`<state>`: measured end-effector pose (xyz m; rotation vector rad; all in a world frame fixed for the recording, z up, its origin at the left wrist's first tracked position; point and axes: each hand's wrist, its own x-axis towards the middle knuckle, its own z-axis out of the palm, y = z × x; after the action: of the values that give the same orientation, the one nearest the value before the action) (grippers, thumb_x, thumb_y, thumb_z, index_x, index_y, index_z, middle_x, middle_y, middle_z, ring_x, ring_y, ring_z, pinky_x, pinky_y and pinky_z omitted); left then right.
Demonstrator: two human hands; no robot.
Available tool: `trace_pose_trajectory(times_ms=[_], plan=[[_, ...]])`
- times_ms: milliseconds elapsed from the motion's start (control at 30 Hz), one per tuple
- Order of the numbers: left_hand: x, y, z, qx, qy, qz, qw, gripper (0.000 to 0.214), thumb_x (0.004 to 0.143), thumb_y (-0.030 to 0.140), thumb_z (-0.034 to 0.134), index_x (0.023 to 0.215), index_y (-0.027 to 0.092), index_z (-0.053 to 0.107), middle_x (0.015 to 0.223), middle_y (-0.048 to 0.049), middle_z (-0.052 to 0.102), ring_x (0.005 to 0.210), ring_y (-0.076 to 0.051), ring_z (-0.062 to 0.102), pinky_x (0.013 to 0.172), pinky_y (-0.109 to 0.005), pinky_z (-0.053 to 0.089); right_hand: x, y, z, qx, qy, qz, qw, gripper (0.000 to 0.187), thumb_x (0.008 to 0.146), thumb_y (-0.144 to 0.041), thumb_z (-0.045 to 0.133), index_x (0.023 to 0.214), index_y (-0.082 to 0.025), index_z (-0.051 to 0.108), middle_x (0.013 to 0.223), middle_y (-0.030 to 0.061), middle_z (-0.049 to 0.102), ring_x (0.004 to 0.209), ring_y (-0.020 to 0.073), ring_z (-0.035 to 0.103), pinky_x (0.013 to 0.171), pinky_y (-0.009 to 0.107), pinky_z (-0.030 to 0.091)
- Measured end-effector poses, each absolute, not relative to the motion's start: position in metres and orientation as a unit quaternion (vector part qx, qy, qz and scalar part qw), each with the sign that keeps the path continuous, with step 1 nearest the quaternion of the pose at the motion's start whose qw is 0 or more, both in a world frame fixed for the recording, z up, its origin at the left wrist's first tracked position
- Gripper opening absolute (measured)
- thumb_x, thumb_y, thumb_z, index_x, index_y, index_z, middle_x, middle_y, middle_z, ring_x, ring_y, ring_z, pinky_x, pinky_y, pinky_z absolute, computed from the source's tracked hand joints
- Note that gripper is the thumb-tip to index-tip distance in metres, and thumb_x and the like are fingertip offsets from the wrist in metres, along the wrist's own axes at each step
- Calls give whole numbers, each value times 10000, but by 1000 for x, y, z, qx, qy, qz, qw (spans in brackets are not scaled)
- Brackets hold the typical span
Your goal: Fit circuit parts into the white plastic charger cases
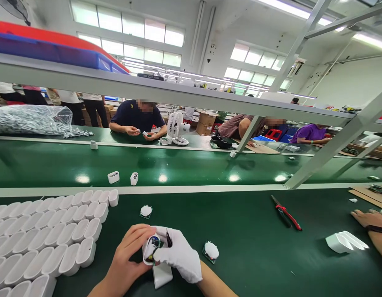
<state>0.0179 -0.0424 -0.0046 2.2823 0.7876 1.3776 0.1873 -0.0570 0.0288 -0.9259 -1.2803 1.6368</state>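
My bare left hand [129, 255] is wrapped round a white plastic housing [150, 248] with a green circuit board showing in its open end. My right hand [178, 253], in a white glove, pinches the same housing from the right and also grips dark tweezers [168, 238]. Both hands hover just above the green table near its front edge. A second white housing [162, 275] stands on the table right under them. Two small round white parts on green boards lie nearby, one [211, 251] to the right and one [145, 211] farther back.
Rows of several white housings [51, 235] fill the table at the left. Red-handled pliers [286, 213] and a white part [345, 241] lie at the right, near another person's hand [368, 218]. Two white pieces [123, 177] sit on the conveyor belt [191, 165]. People work opposite, beside a fan [176, 128].
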Motion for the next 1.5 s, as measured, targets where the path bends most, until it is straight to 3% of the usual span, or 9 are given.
trace_pose_trajectory(times_ms=[100, 267, 400, 500, 600, 767, 933, 1267, 1500], plan=[[21, -43, -6, 813, 272, 483, 181, 489, 782, 240, 692, 1245, 268, 535, 1110, -74, 665, 1007, -240, 584, 865, -376, 514, 179, -59, 31, -399, -468, 642, 458, 271, 563, -263, 754, 802, -158, 679, 714, -7, 594, 664, 130, 527, 621, 238, 438], [20, -41, -12, 784, 305, 461, 283, 424, 833, 280, 615, 1250, 262, 541, 1147, -87, 651, 1078, -250, 569, 920, -391, 496, 178, -61, 33, -421, -476, 623, 457, 297, 649, -346, 723, 870, -152, 681, 768, 25, 620, 740, 182, 586, 721, 309, 488], [20, -48, -14, 685, 375, 455, 428, 465, 908, 367, 467, 1355, 251, 407, 1241, -92, 597, 1146, -239, 551, 940, -344, 487, 197, -62, 39, -533, -582, 408, 460, 384, 817, -376, 571, 1157, -197, 586, 956, 54, 628, 874, 197, 595, 810, 331, 490], [21, -53, -11, 639, 394, 455, 478, 523, 924, 406, 411, 1406, 242, 292, 1225, -99, 581, 1091, -231, 578, 933, -342, 486, 208, -61, 42, -553, -666, 226, 448, 378, 916, -290, 405, 1280, -243, 495, 1036, 56, 588, 844, 166, 591, 760, 292, 492], [24, -55, -6, 641, 390, 447, 486, 575, 910, 422, 420, 1423, 236, 238, 1130, -94, 585, 985, -223, 606, 858, -345, 517, 210, -58, 39, -511, -749, 91, 412, 366, 927, -192, 350, 1229, -257, 546, 924, 39, 597, 713, 140, 572, 645, 258, 460], [27, -54, 0, 662, 415, 416, 464, 572, 880, 359, 471, 1406, 254, 272, 1040, -63, 588, 759, -151, 583, 704, -270, 524, 203, -56, 31, -483, -805, -79, 337, 333, 847, -106, 479, 1104, -268, 614, 784, 1, 641, 636, 136, 505, 605, 283, 333], [27, -52, 0, 677, 408, 409, 456, 567, 867, 287, 473, 1402, 255, 284, 1063, -56, 590, 783, -143, 573, 720, -249, 512, 202, -57, 33, -469, -810, -111, 333, 297, 826, -79, 477, 1011, -255, 627, 752, -12, 644, 606, 133, 453, 608, 302, 268], [22, -48, -16, 736, 375, 397, 399, 808, 830, 199, 480, 1464, 279, -14, 1062, -24, 608, 861, -130, 596, 839, -250, 492, 196, -58, 34, -470, -822, -110, 301, 339, 717, -48, 506, 958, -265, 605, 736, -35, 618, 605, 135, 414, 605, 312, 223], [21, -48, -15, 740, 388, 394, 384, 802, 829, 195, 470, 1459, 262, -22, 1035, -28, 604, 846, -125, 593, 820, -246, 493, 209, -58, 48, -476, -835, -83, 264, 317, 717, -25, 501, 907, -255, 609, 725, -41, 612, 610, 114, 432, 641, 317, 215]])
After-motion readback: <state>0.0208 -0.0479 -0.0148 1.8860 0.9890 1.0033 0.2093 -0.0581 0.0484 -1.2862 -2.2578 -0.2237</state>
